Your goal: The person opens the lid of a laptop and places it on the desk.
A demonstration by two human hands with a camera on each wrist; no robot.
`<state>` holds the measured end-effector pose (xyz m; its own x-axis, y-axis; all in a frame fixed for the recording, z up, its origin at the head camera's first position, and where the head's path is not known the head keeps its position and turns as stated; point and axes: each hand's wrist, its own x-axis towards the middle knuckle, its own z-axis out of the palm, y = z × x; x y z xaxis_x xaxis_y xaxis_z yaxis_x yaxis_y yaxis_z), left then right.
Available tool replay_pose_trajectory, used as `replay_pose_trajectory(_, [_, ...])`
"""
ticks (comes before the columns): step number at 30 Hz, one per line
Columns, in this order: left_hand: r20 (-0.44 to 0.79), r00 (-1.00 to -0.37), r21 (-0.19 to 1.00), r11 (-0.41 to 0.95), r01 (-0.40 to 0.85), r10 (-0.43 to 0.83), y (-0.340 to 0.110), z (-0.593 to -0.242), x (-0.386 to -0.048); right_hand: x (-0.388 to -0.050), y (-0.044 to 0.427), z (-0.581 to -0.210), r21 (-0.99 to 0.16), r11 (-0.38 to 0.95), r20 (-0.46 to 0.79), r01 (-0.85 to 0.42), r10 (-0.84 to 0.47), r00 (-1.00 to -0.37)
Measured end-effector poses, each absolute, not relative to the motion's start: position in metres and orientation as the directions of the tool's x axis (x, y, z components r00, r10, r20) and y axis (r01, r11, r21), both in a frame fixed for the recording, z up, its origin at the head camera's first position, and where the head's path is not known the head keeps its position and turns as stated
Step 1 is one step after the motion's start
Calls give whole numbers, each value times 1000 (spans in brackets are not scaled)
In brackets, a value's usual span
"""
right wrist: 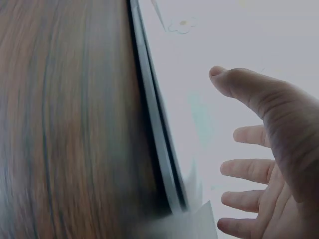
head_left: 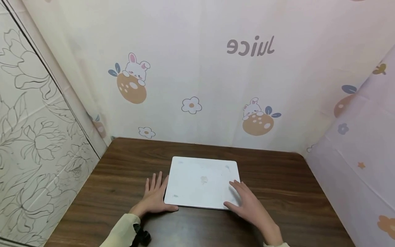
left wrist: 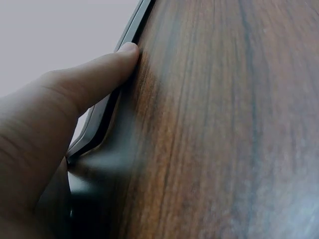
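A flat white closed laptop [head_left: 197,181] with a faint mark at its middle lies on the dark wooden table. My left hand [head_left: 155,198] is spread at its left front corner, fingers pointing forward over the tabletop. In the left wrist view, the left thumb [left wrist: 107,72] touches the laptop's grey front edge [left wrist: 102,117]. At the right front corner is my right hand [head_left: 247,202], its thumb and fingers apart over the white top. The right wrist view shows the right thumb and fingers loosely extended beside the laptop's seamed edge [right wrist: 154,109], gripping nothing.
The brown wood-grain table [head_left: 277,178] extends around the laptop on all sides. Behind it hangs a pale curtain [head_left: 197,68] printed with rabbits and flowers. A floral panel [head_left: 37,137] borders the left side, and more curtain [head_left: 364,171] the right.
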<state>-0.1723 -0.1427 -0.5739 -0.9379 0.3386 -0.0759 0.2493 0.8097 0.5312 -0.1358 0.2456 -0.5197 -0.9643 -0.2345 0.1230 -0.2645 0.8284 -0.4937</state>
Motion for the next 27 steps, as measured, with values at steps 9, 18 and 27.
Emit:
replay_pose_trajectory(9, [-84, -941, 515, 823, 239, 327, -144, -577, -170, -139, 216, -529, -581, 785, 18, -214, -251, -968])
replay_pose_trajectory(18, [-70, -939, 533, 808, 249, 335, -144, -574, -169, -145, 187, -534, -549, 781, 71, -297, -311, -948])
replay_pose_trajectory(27, [-72, -940, 511, 822, 251, 332, -144, -577, -173, -145, 173, -536, -503, 791, 121, -348, -335, -935])
